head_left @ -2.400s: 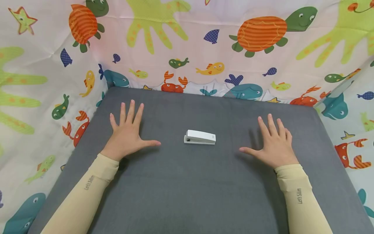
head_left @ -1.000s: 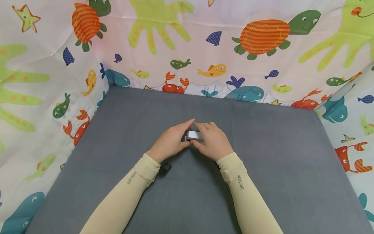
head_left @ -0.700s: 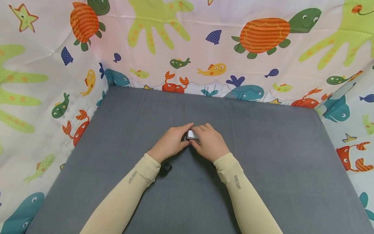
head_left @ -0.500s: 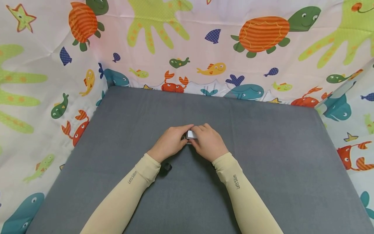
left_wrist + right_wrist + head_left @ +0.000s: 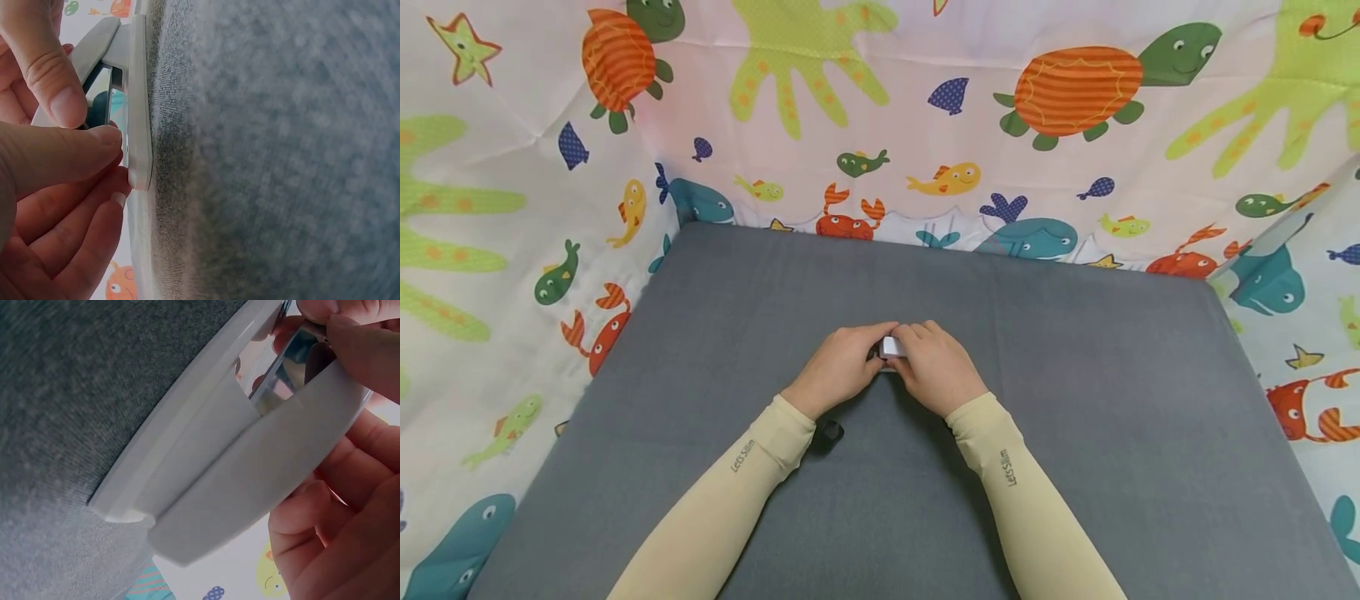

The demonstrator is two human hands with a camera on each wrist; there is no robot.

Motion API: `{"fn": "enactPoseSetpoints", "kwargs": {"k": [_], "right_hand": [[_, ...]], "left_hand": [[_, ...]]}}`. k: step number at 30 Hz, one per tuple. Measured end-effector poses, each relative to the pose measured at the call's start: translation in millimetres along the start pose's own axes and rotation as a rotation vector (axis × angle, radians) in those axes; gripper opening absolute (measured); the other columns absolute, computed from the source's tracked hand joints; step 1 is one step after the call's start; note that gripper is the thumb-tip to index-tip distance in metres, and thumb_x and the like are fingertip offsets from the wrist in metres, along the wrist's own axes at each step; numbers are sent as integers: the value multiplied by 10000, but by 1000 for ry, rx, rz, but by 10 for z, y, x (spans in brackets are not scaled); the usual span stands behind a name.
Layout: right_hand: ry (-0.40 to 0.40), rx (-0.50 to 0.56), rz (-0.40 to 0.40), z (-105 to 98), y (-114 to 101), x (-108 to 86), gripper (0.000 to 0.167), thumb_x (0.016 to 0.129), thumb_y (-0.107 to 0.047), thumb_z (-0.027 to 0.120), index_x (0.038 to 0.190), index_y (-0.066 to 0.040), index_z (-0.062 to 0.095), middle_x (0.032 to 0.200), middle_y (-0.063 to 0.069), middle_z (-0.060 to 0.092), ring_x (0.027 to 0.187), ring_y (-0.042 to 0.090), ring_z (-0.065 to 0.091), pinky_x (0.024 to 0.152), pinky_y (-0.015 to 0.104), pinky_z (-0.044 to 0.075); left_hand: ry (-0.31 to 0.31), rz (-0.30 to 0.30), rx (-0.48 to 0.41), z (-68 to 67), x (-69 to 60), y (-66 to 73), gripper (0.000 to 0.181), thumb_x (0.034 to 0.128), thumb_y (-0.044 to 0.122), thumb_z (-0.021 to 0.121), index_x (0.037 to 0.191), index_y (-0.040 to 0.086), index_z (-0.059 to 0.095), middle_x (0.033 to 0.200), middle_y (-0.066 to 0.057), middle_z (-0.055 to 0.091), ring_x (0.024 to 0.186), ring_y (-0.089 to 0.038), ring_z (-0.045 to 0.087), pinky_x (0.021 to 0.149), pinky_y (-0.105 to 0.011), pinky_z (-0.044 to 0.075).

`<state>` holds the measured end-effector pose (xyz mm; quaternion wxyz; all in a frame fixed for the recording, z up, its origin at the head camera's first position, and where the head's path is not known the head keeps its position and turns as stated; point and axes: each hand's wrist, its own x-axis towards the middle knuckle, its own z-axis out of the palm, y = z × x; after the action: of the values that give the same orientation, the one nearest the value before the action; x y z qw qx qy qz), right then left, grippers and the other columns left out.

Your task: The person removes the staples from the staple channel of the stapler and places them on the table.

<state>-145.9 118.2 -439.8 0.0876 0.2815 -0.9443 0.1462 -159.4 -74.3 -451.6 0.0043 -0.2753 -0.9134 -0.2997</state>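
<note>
A white stapler (image 5: 892, 347) stands on the grey cloth, mostly covered by both hands in the head view. Its upper arm (image 5: 262, 469) is tilted up from the base (image 5: 139, 112), and the metal magazine (image 5: 284, 375) shows in the gap. My right hand (image 5: 940, 367) grips the upper arm near the front, thumb on one side and fingers on the other. At the front end, my left hand (image 5: 837, 367) pinches the stapler between thumb and fingers. In the left wrist view a left fingertip touches the base's front edge. The exact contact under the left thumb is partly hidden.
Grey cloth (image 5: 775, 517) covers the flat work surface. Printed curtains with sea animals (image 5: 865, 100) stand along the back and both sides. A small black block (image 5: 830, 433) sits under the left wrist.
Both hands, earlier spread apart on either side, have come together on the stapler. The right hand has since shifted slightly left along it and closed round the upper arm, which now stands higher.
</note>
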Motion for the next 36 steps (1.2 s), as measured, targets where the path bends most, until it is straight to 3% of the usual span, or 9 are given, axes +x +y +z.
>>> {"fn": "enactPoseSetpoints", "kwargs": {"k": [11,17,20,25,27,36], "right_hand": [[-37,43,24,-66,35,3,360,990,-221,778,1271,-23,674,1143,115,741,1040,284,660,968,427,575],[-46,72,44,-94,57,-6,359,999,-226,764,1285,-32,669,1157,112,735,1060,282,655,972,430,572],[-40,93,50,-110,70,-6,329,999,-230,762,1259,-45,679,1143,104,734,1050,278,649,963,432,573],[-30,155,71,-175,96,-12,318,1003,-242,757,1254,-59,691,1162,98,729,1078,277,644,971,437,567],[-33,176,80,-204,110,-18,334,1003,-253,757,1267,-59,692,1175,97,727,1078,277,642,968,439,566],[-49,211,117,-308,175,-39,392,990,-287,772,1300,-64,682,1152,92,718,1018,260,645,918,443,583]], "left_hand": [[11,-35,-17,-8,-3,38,537,991,86,747,1507,83,598,1303,-104,739,1014,-181,735,884,-373,607],[10,-56,-37,15,6,23,520,986,91,756,1487,93,616,1310,-92,736,1037,-181,732,914,-380,604],[16,-50,-41,19,3,20,431,987,103,763,1409,107,676,1251,-69,757,1006,-158,729,900,-363,605],[28,-31,-29,19,-6,8,150,970,108,789,1115,143,792,992,-12,768,788,-124,655,749,-318,571],[25,-26,-25,21,-8,0,115,964,104,794,1071,147,803,961,-1,759,757,-122,626,724,-312,552],[5,-30,-57,18,-9,-2,265,962,94,794,1223,137,804,1168,-14,784,1000,-143,728,908,-358,599]]}}
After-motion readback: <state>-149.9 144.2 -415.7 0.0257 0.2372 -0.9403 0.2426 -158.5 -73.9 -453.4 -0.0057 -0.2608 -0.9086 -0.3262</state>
